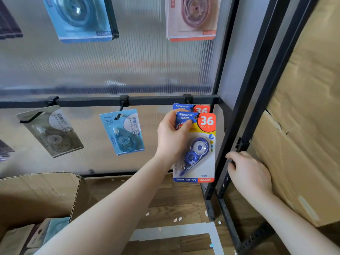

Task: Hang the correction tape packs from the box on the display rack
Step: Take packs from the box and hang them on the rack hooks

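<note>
My left hand point(172, 137) pinches the top left of a blue, orange and white correction tape pack point(199, 150) marked "36", held up at the rightmost hook point(188, 101) of the black rack bar point(92, 101). A second pack of the same kind point(192, 107) hangs just behind it on that hook. My right hand point(248, 172) grips the rack's black upright post point(225, 162) lower right. The open cardboard box point(36, 196) sits at the lower left with more packs point(49, 230) inside.
A light blue pack point(123, 132) hangs on the middle hook, a grey one point(51, 131) on the left hook. Blue point(81, 17) and pink point(192, 17) packs hang on the row above. Large brown cartons point(303, 126) stand right of the frame. Wooden floor with tape marks lies below.
</note>
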Demonstrator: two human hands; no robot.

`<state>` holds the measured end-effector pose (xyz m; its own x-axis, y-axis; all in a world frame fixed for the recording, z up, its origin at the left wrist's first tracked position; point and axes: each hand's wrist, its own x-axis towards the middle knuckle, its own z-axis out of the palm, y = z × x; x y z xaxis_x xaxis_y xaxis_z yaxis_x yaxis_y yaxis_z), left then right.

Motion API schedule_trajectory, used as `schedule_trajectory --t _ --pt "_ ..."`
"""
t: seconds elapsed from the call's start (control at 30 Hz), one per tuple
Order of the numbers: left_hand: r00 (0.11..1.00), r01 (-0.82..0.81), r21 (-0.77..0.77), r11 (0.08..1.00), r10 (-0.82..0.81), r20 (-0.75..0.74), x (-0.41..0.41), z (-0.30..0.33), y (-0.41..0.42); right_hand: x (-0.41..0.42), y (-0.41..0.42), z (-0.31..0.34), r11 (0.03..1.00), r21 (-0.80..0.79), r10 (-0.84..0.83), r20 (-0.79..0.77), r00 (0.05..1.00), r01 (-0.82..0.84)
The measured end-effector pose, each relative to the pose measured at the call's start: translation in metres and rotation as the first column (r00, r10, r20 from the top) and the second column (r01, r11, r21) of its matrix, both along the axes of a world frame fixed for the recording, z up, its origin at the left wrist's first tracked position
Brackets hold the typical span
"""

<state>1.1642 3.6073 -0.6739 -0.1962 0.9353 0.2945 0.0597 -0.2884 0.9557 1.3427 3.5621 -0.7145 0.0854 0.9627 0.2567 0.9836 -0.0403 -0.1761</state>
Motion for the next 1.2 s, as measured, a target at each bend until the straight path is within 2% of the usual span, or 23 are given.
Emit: schedule_trajectory --t 0.37,0.47,0.53,0.6,0.73,0.77,0.83,0.87,0.97,1.0,1.03,1.17,1.2 --pt "0.964 -0.179 -0.024 0.984 0.171 -0.204 -0.013 -0.005 0.016 0.0 -0.002 0.002 0.999 -0.004 0.044 0.005 0.999 -0.044" --pt "0.915 -0.223 0.042 0.974 0.224 -0.336 -0.029 -0.009 0.005 -0.005 -0.003 0.003 0.997 -0.007 0.081 0.029 0.996 -0.081" --pt "0.813 -0.199 0.135 0.971 0.241 -0.53 -0.047 -0.009 -0.005 -0.011 -0.004 0.006 0.993 0.002 0.117 0.039 0.992 -0.117" --pt "0.669 -0.168 0.21 0.963 0.268 -0.693 -0.07 -0.009 -0.017 -0.02 -0.005 0.009 0.985 0.012 0.17 0.054 0.984 -0.171" --pt "0.41 -0.082 0.336 0.938 0.339 -0.847 -0.126 0.004 -0.047 -0.05 -0.006 0.015 0.962 0.033 0.268 0.047 0.962 -0.27" --pt "0.337 -0.063 0.326 0.943 0.328 -0.883 -0.143 0.006 -0.056 -0.059 -0.005 0.015 0.958 0.037 0.284 0.042 0.958 -0.286" --pt "0.25 -0.065 0.315 0.947 0.321 -0.913 -0.177 0.009 -0.071 -0.081 -0.001 0.017 0.947 0.034 0.318 0.035 0.948 -0.319" --pt "0.215 -0.082 0.35 0.933 0.359 -0.908 -0.193 0.008 -0.078 -0.094 0.0 0.018 0.941 0.025 0.336 0.031 0.942 -0.336" --pt "0.134 -0.161 0.262 0.952 0.284 -0.949 -0.24 0.008 -0.106 -0.139 0.001 0.02 0.919 0.011 0.393 0.03 0.919 -0.394" --pt "0.096 -0.179 0.281 0.943 0.301 -0.949 -0.255 0.008 -0.114 -0.155 0.0 0.021 0.909 0.012 0.416 0.036 0.909 -0.416" --pt "0.104 -0.214 0.223 0.951 0.25 -0.963 -0.273 0.007 -0.127 -0.171 -0.002 0.021 0.898 0.015 0.439 0.038 0.897 -0.44" --pt "0.084 -0.322 0.227 0.919 0.266 -0.96 -0.326 -0.02 -0.165 -0.238 -0.011 0.015 0.837 0.042 0.545 0.028 0.838 -0.545" --pt "0.116 -0.355 0.224 0.908 0.28 -0.953 -0.339 -0.024 -0.165 -0.254 -0.013 0.013 0.82 0.039 0.57 0.025 0.821 -0.57"
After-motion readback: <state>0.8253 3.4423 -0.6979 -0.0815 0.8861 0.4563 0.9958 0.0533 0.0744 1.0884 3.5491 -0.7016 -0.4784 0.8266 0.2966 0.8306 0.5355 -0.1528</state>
